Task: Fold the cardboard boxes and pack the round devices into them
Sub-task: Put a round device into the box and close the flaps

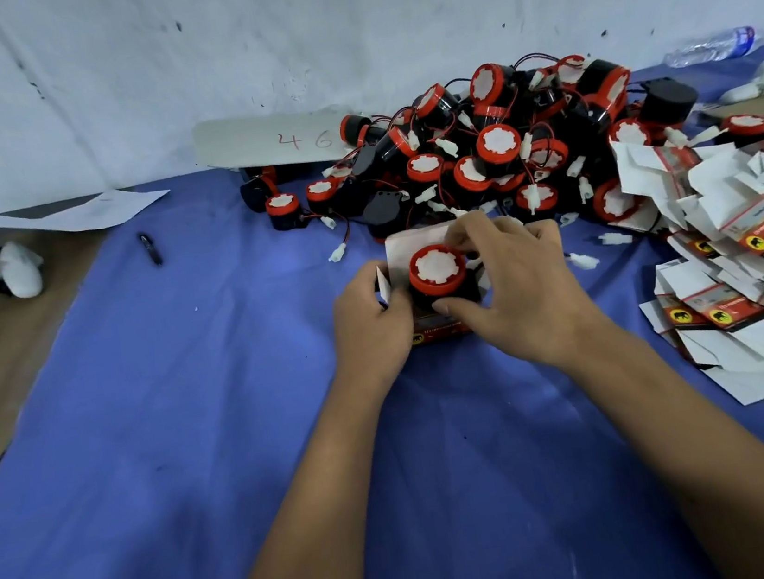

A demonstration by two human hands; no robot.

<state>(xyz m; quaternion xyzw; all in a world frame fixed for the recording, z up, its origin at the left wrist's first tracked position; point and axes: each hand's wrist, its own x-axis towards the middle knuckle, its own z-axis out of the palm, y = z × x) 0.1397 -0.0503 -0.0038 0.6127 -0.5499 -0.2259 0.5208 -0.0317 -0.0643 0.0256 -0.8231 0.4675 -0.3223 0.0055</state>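
A blue cloth (192, 411) covers most of a brown table (16, 366), which shows bare at the left edge. Behind it rises a white wall (240, 40), scuffed with dark marks, under even, soft light.

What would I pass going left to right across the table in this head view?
White sock → black pen → left hand → round device being boxed → right hand → flat boxes.
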